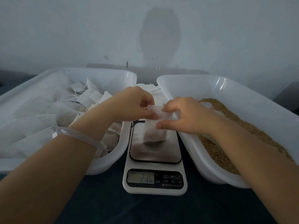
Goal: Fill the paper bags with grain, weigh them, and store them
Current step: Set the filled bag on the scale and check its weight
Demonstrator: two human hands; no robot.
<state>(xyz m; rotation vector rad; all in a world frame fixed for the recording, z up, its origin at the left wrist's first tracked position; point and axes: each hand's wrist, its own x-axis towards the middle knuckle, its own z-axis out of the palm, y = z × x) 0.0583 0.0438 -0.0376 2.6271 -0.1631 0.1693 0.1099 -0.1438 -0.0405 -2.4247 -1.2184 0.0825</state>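
Our left hand [137, 104] and right hand [181, 115] both pinch the top of a bag [155, 135] standing on the scale [155, 181], which seems to read 23.6. Many bags [64, 110] lie in the left tub [113, 73], and grain [226, 126] remains in the right tub [242, 88]. We judge this bag is mid-weighing and not yet stored.

We see a dark surface [161, 210] carrying three things side by side. A white tub [105, 167] of paper bags [40, 123] sits toward its left edge. A scale [155, 152] stands mid-front, and a second tub [210, 173] of grain [215, 152] sits toward the right edge.
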